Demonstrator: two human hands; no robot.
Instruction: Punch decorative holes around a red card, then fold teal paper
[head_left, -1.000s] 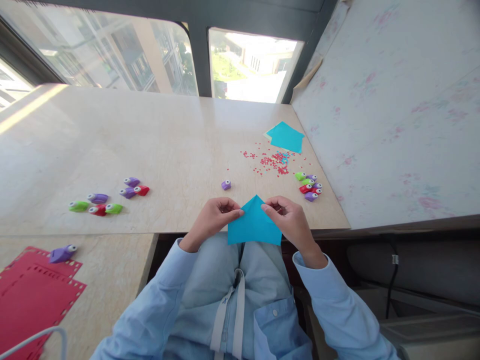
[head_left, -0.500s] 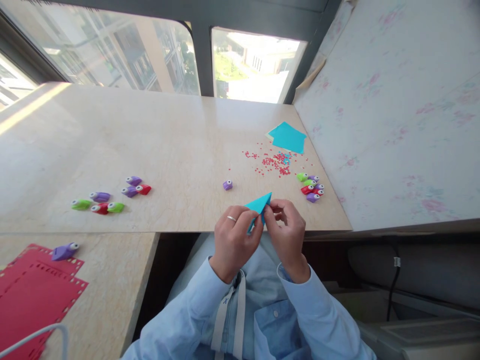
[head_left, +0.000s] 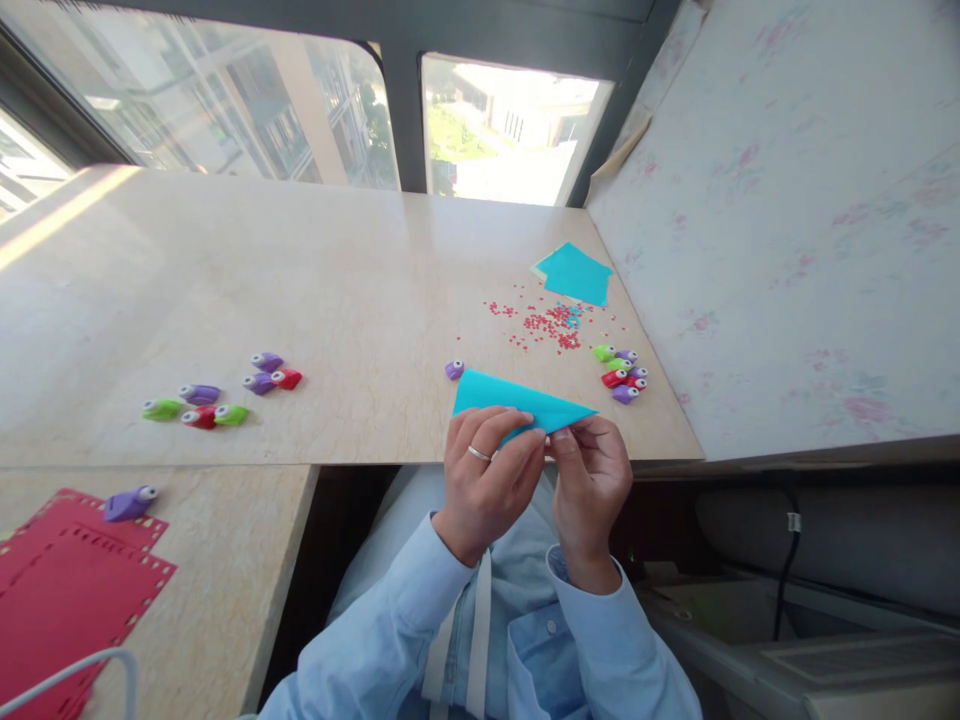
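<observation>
A folded piece of blue paper [head_left: 504, 394], long and tapering to a point on the right, is held over the table's front edge. My left hand [head_left: 491, 475] wears a ring and grips its lower edge, fingers bent across the paper. With thumb and fingers, my right hand [head_left: 592, 470] pinches the paper near its pointed end. Just beyond the paper's left end lies a small purple craft piece with a round eye [head_left: 454, 370]. The paper's underside and some fingertips are hidden.
Loose blue sheets [head_left: 577, 275] lie at the back right, behind scattered red and blue paper bits [head_left: 555, 325]. Eyed craft pieces cluster at right [head_left: 619, 375] and left [head_left: 217, 405]. Red punched sheets [head_left: 82, 600] and a white cable [head_left: 112, 655] occupy the lower left surface. A wallpapered wall [head_left: 787, 250] borders the right.
The blue paper has been turned, so its point now faces right and its long side shows. Both hands have shifted slightly right, keeping hold of it.
</observation>
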